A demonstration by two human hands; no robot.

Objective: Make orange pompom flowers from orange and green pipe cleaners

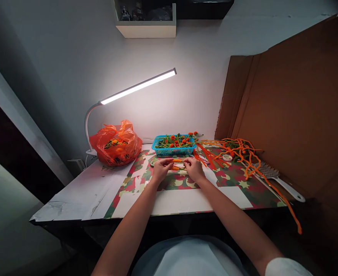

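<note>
Close together over the middle of the table, my left hand point(162, 169) and my right hand point(194, 169) pinch the two ends of a short orange pipe cleaner point(177, 161), stretched level between them. Just below it, a second orange piece point(174, 168) shows between the hands; whether it is held or lying down I cannot tell. Behind the hands stands a blue basket point(174, 151) full of orange-headed flowers with green stems point(176, 142). Flat orange strips point(210, 155) fan out right of my right hand. A roll of tape point(227, 157) lies beyond them.
An orange plastic bag point(115, 147) with flower heads inside stands at the left, beside a lit lamp point(138, 86). Tangled orange pipe cleaners point(245, 153) and a white-handled brush point(288, 188) lie at the right, against a tall cardboard sheet point(289, 103). White paper point(197, 201) covers the table's front.
</note>
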